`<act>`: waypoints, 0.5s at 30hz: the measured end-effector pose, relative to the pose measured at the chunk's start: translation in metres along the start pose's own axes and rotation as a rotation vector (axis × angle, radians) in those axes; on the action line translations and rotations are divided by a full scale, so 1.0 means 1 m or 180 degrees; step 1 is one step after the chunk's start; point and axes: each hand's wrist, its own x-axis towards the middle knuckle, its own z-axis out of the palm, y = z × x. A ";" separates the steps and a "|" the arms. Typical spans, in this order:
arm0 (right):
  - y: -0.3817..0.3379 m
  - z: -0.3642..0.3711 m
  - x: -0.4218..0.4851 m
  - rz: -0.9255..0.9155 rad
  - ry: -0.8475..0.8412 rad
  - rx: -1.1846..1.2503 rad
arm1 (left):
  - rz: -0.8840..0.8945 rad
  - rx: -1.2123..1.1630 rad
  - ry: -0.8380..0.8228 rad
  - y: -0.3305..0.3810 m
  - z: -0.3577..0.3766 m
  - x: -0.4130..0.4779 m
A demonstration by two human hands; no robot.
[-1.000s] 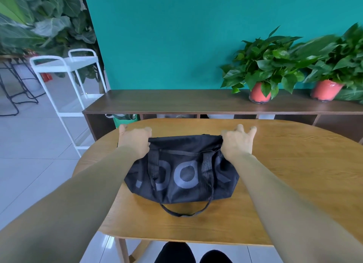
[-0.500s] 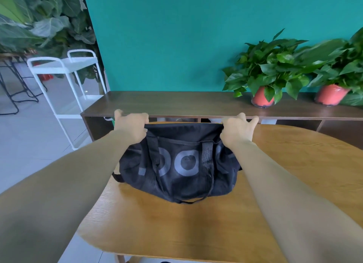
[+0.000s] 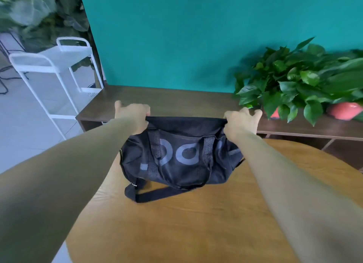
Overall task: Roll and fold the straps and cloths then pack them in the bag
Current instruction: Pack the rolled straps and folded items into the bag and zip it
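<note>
A black duffel bag with grey letters on its side hangs above the round wooden table, held up by its top edge. My left hand grips the left end of that edge and my right hand grips the right end. The top edge is pulled taut between them. A black shoulder strap trails from the bag's lower left onto the table. No loose straps or cloths show; the bag's inside is hidden.
A dark wooden sideboard runs behind the table against a teal wall. Potted plants in red pots stand on its right part. A white metal trolley stands on the tiled floor at the left.
Both hands have lifted the bag off the table and carried it farther away from me. Its shoulder strap has come into view, and the camera has tilted up.
</note>
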 end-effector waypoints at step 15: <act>-0.017 -0.176 0.106 0.0201 0.0174 -0.0055 | -0.0066 -0.0126 0.0255 -0.024 -0.176 0.086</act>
